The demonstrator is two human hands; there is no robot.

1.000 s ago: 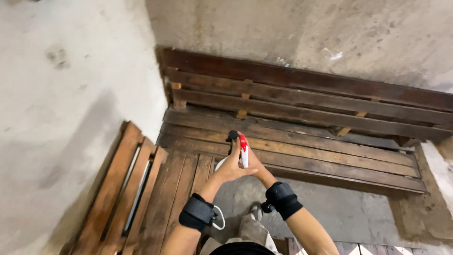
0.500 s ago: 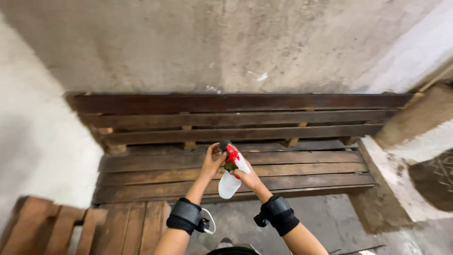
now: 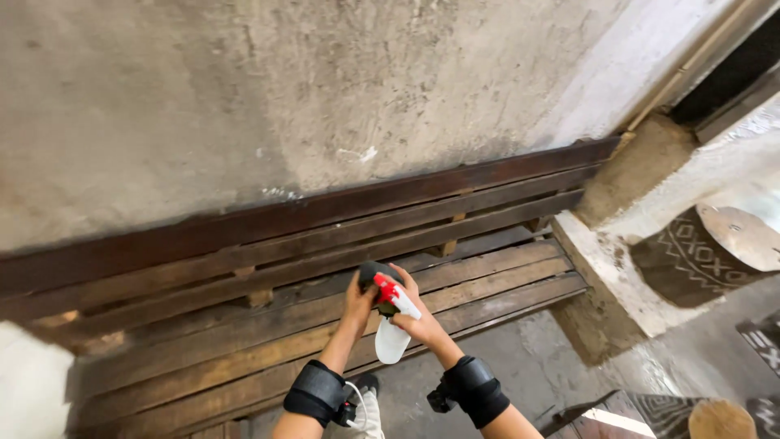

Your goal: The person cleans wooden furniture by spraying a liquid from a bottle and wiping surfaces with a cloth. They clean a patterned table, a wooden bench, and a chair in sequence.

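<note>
While wrapped round the neck of a spray bottle (image 3: 392, 321), right hand (image 3: 418, 319) grips it firmly, fingers closed over the red trigger part and the white body hanging just below the palm. Left hand (image 3: 358, 302) touches the dark nozzle cap at the top end, fingers curled on it; cannot tell whether pinching or only steadying. Bottle's long axis runs tilted, cap up and away toward the wall, body down and back toward the wearer. Held between both hands, directly above the near planks of a dark wooden pallet (image 3: 244, 341). Nozzle end nearer the left hand, body nearer the right. Black wrist straps (image 3: 317, 393) on both forearms. Beyond the pallet, another one leans on edge against a rough grey wall (image 3: 244, 106). Off to the right, a concrete ledge (image 3: 605, 272) and a patterned dark mat (image 3: 682, 252), well apart from the hands.
</note>
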